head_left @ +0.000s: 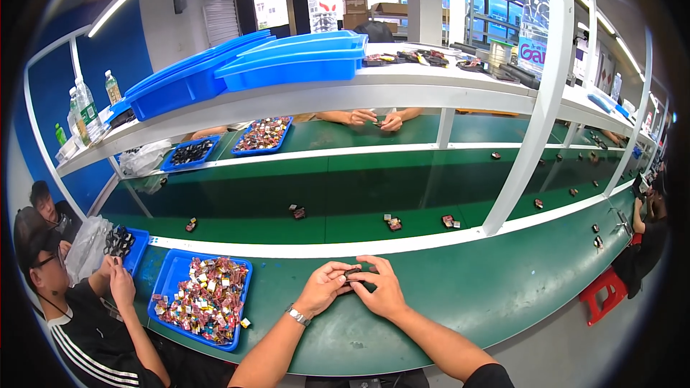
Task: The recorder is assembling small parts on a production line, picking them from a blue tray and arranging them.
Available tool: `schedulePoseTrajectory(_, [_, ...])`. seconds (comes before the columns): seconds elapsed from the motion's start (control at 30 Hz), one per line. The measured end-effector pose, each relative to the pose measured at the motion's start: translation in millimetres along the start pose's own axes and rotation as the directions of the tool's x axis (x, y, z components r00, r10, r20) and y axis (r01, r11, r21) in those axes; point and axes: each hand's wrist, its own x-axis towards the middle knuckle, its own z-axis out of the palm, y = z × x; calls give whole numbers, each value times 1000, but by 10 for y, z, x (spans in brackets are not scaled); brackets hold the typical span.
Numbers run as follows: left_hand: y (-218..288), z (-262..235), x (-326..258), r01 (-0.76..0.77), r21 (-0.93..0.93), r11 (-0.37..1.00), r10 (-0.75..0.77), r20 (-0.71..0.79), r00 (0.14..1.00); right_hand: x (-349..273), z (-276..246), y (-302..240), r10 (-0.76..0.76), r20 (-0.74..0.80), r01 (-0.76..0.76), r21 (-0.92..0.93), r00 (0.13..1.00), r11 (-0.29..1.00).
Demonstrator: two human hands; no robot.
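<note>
Over the green bench top (474, 294), my left hand (323, 289) and my right hand (379, 288) meet. Between their fingertips is a small dark plastic piece (352, 273), gripped from both sides. Its exact kind is too small to make out, and fingers cover part of it. A metal-banded watch (297, 315) circles my left wrist. To the left of my left forearm stands a blue tray (156, 300), heaped with small circuit parts (205, 294) in red, white and yellow.
Past a white rail (323, 248) runs a green conveyor with small assemblies (393, 223) on it. A shelf above carries blue trays (295, 65) and bottles. At left, a person (93, 323) works beside a tray of black parts (122, 244). Across the line, another person's hands (370, 120) hold something small.
</note>
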Motion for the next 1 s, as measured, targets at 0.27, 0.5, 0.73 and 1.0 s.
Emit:
schedulePoseTrajectory(0.27, [-34, 9, 4, 21, -4, 1000, -22, -25, 999, -5, 6, 44, 37, 25, -39, 84, 999, 996])
schedulePoseTrajectory(0.5, [-64, 10, 32, -21, -14, 1000, 19, -94, 995, 6, -10, -16, 77, 85, -88, 134, 993, 987])
schedulePoseTrajectory(0.73, [-38, 31, 9, 18, 13, 1000, -17, -75, 997, 83, -24, -77, -82, -99, 79, -39, 992, 996])
schedulePoseTrajectory(1.0, [-12, 38, 12, 45, 28, 999, -42, -81, 996, 101, -38, -65, -235, -62, 219, -196, 970, 956])
